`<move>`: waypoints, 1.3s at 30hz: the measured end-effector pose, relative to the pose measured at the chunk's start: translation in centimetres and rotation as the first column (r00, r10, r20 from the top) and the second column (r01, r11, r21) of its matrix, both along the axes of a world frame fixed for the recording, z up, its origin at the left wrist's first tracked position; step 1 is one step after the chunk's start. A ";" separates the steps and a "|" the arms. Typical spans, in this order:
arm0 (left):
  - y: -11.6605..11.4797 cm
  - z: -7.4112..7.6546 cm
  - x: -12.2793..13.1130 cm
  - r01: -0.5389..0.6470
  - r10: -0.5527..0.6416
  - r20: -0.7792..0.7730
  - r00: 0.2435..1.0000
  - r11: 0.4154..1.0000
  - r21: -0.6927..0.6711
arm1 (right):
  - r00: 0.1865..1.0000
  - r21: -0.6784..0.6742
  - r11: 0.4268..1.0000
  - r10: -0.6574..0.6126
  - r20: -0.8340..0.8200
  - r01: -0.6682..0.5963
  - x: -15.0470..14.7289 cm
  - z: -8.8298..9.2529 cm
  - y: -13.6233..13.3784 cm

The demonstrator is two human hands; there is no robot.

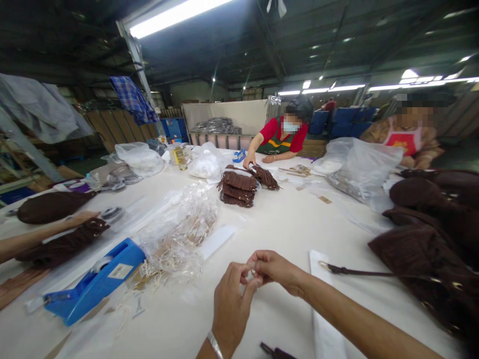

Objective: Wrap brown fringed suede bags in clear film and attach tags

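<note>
My left hand [231, 304] and my right hand [275, 269] meet just above the white table [284, 224], near its front edge. The fingertips of both are pinched together on a small pale piece that I cannot make out. A silver bracelet sits on my left wrist. A brown strap with a metal end [355, 271] lies on a white paper strip [324, 319] just right of my right hand. A blue tape dispenser [95, 281] stands to the left of my left hand.
A clear plastic bag of pale strips [179, 232] lies left of centre. Stacked brown fringed pieces [238, 188] sit mid-table, and dark brown bags [430, 239] are piled at the right. A person in red [279, 142] works across the table, another sits far right, and a co-worker's arm [41, 234] reaches in at left.
</note>
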State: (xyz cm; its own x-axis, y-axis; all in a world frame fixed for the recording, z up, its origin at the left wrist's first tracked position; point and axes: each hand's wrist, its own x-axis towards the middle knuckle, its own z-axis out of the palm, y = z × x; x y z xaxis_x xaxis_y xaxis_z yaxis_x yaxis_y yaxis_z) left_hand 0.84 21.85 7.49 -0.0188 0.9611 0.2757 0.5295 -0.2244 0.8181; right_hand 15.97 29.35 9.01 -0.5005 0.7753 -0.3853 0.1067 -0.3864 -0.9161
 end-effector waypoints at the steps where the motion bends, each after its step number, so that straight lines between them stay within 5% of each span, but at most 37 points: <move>1: 0.2 0.1 0.3 -0.009 0.009 0.006 1.000 1.000 -0.020 | 1.000 0.002 1.000 -0.015 -0.010 0.015 -0.2 0.0 -0.2; 6: 1.3 0.1 0.7 0.011 0.003 0.151 0.989 0.996 -0.093 | 1.000 0.047 0.998 -0.031 0.004 0.030 0.2 -0.3 0.0; 11: 2.2 1.5 0.7 -0.003 0.041 0.315 0.948 0.993 -0.121 | 0.999 0.436 0.900 -0.036 0.026 0.021 1.5 0.5 -0.4; 15: 2.6 2.2 0.9 -0.003 0.029 0.324 0.946 0.997 -0.080 | 0.983 0.310 0.938 0.180 -0.047 -0.157 1.3 1.0 -1.1; 19: 2.3 1.2 0.8 0.012 0.066 0.402 0.913 0.982 -0.188 | 0.987 0.456 0.877 0.100 0.129 -0.148 1.4 0.4 -1.1; 22: 1.2 -0.1 0.7 0.080 0.132 0.511 0.849 0.925 -0.371 | 0.942 0.581 0.767 0.090 0.323 -0.272 2.1 -0.2 -1.2; 26: -0.6 -1.8 0.4 0.300 0.190 0.661 0.726 0.777 -0.553 | 0.859 0.618 0.636 0.150 0.489 -0.462 2.9 -0.8 -1.8; 31: -1.9 -2.9 0.1 0.398 0.170 0.684 0.710 0.704 -0.588 | 0.827 0.605 0.587 0.226 0.514 -0.537 3.2 -1.7 -2.4; 33: -2.4 -3.0 0.0 0.389 0.125 0.649 0.750 0.710 -0.587 | 0.827 0.597 0.598 0.225 0.516 -0.535 3.0 -2.0 -2.7; 35: -3.3 -2.9 -0.2 0.282 0.048 0.489 0.871 0.766 -0.578 | 0.826 0.596 0.604 0.202 0.527 -0.528 3.0 -2.2 -3.3; 37: -4.8 -2.8 -0.1 0.112 -0.031 0.170 0.985 0.866 -0.487 | 0.837 0.593 0.635 0.165 0.523 -0.495 3.1 -2.3 -4.3; 39: -6.7 -2.9 0.2 0.044 -0.106 -0.157 0.982 0.935 -0.353 | 0.858 0.548 0.707 0.165 0.487 -0.447 3.3 -2.5 -5.6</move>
State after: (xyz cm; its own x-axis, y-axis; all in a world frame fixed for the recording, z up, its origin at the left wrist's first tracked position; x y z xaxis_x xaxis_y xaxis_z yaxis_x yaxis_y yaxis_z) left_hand 1.03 15.16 4.57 0.0750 0.9938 -0.0822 0.6608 0.0122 0.7505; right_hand 19.30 23.77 6.47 -0.6780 0.7306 -0.0807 0.4966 0.3743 -0.7831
